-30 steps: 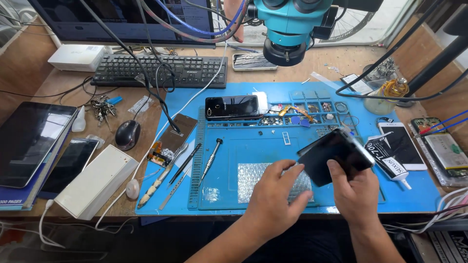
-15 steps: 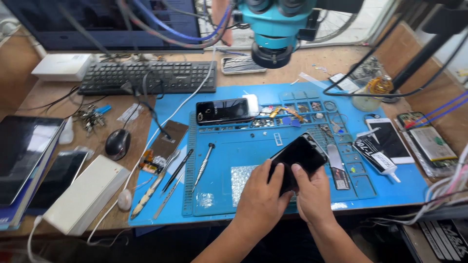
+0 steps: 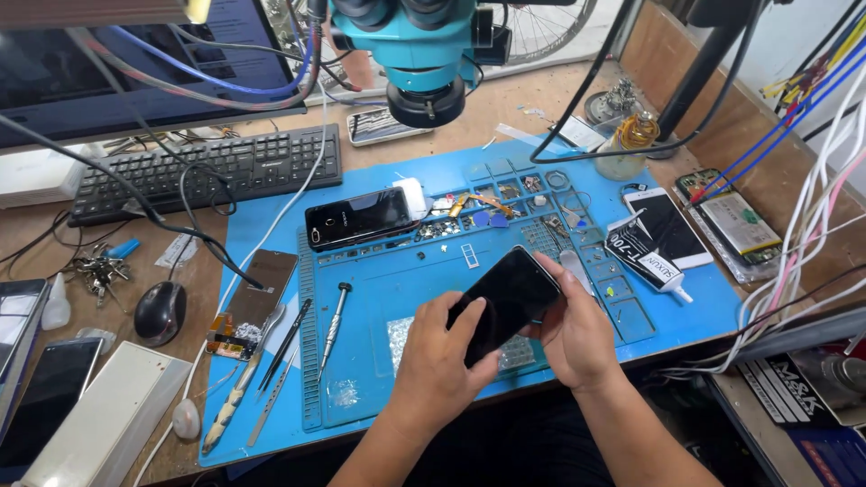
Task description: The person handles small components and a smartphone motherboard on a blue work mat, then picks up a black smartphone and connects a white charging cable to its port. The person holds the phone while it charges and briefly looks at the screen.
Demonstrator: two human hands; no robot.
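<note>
I have both hands on the black, glossy, rectangular smartphone (image 3: 505,302), raised just above the near edge of the blue silicone repair mat (image 3: 388,271), my landmark here. My left hand (image 3: 442,361) has its grip clenched on the phone's lower end, thumb flat across the dark glass; my right hand (image 3: 573,329) grasps the far long edge, fingers curled over the top corner. To do this well, I judge the pressure should sit on the frame edges, not the glass, with the phone kept low over the mat so a slip lands soft. On the mat's left part lie the slim metal screwdriver with a black tip (image 3: 334,316) and thin tweezers (image 3: 284,347); at its far middle rests a second black phone, face up (image 3: 361,216). Beyond the mat's far edge stand the black keyboard (image 3: 207,171) and the teal microscope head (image 3: 424,54) on the wooden counter (image 3: 505,108). Compared with half a second ago, the phone sits flatter between my hands, and my left thumb now covers more of the screen.
</note>
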